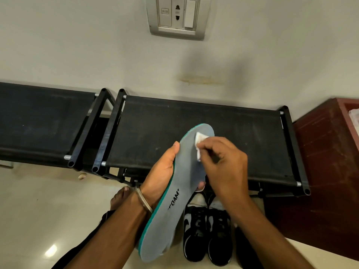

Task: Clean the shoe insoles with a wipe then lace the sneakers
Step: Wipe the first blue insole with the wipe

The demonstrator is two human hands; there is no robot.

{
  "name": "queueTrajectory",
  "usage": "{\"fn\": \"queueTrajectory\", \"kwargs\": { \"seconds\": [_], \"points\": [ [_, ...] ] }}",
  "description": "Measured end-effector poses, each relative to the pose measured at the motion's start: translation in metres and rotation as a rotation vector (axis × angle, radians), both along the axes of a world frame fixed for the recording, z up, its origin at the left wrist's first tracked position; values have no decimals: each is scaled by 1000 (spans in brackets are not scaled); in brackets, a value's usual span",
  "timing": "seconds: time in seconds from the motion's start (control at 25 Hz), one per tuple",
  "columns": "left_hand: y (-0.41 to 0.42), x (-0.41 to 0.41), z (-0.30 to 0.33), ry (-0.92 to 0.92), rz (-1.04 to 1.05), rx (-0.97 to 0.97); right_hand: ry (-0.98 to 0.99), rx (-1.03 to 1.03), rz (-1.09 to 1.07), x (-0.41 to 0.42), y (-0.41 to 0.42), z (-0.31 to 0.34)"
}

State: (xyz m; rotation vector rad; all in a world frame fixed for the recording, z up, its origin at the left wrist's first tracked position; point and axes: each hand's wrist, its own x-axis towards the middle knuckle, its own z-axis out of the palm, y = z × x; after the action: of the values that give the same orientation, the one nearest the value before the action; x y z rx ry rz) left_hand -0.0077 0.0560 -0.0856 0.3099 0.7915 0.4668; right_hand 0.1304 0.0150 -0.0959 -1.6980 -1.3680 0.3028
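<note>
The right hand (pixel 223 164) is pinching a small folded white wipe (pixel 199 145) against the toe of the grey, teal-edged foam insole (pixel 186 183); the left hand (pixel 163 175) is cradling its edge. Light and bendy, it probably needs mid-length support.

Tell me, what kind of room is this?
Probably a home entryway or hallway: a black shoe rack stands against a plain wall with a socket panel, and black sneakers sit on the tiled floor.
</note>
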Motion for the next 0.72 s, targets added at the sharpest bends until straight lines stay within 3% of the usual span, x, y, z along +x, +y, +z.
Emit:
{"fn": "queueTrajectory", "kwargs": {
  "seconds": [0.08,0.24,0.44,0.6,0.72],
  "points": [
    [-1,0,1,35,-6,3,56,-45,-73,3,1,3],
    [4,-5,2,-9,81,-8,-34,-14,218,-38,-18,9],
    [-1,-1,-5,63,8,11,23,-57,-75,1,0,2],
    [5,-5,-1,28,80,13,-96,-33,190,-28,-14,5],
    [1,-2,1,48,16,64,-51,-106,-62,7,0,0]
  ]
}}
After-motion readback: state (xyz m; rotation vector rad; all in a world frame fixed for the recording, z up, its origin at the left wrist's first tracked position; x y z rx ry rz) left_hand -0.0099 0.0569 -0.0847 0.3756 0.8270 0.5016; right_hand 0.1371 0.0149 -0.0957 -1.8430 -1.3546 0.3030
